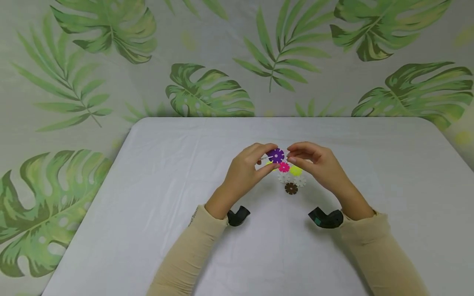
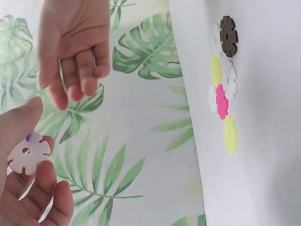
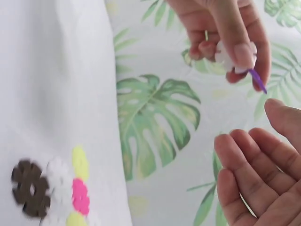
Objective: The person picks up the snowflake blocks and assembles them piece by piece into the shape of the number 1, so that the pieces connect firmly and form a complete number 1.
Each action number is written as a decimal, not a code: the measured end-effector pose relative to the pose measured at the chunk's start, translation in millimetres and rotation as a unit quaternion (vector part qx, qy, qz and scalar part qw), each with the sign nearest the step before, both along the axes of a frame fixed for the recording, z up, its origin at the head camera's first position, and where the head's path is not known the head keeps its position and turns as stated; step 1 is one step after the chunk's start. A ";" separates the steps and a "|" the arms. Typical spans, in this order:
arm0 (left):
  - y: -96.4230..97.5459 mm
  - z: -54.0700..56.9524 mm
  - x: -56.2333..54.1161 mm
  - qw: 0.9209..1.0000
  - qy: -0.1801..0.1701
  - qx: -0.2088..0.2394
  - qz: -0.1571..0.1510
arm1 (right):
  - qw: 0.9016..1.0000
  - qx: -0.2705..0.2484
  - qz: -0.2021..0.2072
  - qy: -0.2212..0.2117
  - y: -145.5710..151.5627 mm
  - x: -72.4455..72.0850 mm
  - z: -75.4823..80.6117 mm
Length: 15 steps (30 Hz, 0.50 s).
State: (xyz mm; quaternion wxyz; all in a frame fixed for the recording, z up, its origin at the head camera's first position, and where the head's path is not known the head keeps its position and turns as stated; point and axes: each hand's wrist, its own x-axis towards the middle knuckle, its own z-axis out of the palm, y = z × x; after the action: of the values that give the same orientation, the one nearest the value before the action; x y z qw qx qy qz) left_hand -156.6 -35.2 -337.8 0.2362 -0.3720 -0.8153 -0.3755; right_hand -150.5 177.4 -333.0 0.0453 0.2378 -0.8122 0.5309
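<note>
Above a white table [image 1: 148, 185], a person's left hand [image 1: 242, 172] pinches a notched white disc [image 2: 23, 162] between thumb and fingers. A purple disc [image 1: 276, 159], set at an angle against the white one, juts past the thumb tip toward the right hand [image 1: 316, 160], whose fingers are loosely extended and hold nothing. Below, brown [image 1: 288, 190], pink [image 2: 222, 106], yellow [image 2: 230, 134] and white discs [image 2: 231, 80] lie grouped on the cloth.

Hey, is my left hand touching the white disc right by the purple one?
Touching. The right wrist view shows it: the left hand has its thumb pressed over the white disc, covering part of its face.
</note>
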 end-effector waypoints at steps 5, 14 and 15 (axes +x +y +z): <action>-1.2 0.1 -1.0 1.000 -0.002 0.000 0.006 | 0.998 0.050 -0.025 -0.016 16.1 0.7 -8.8; -2.1 1.5 -1.3 1.000 -0.003 -0.001 0.012 | 0.989 0.130 -0.043 -0.058 40.3 -2.8 -42.7; -2.2 1.5 -1.4 1.000 -0.002 -0.001 0.012 | 0.988 0.132 -0.040 -0.063 42.3 -3.7 -46.5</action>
State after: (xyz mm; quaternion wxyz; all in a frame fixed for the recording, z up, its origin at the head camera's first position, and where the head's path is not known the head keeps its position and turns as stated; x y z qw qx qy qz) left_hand -158.0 -37.4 -336.3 0.2391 -0.3615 -0.8206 -0.3725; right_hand -154.2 219.6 -379.6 -0.0170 0.1754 -0.8852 0.4306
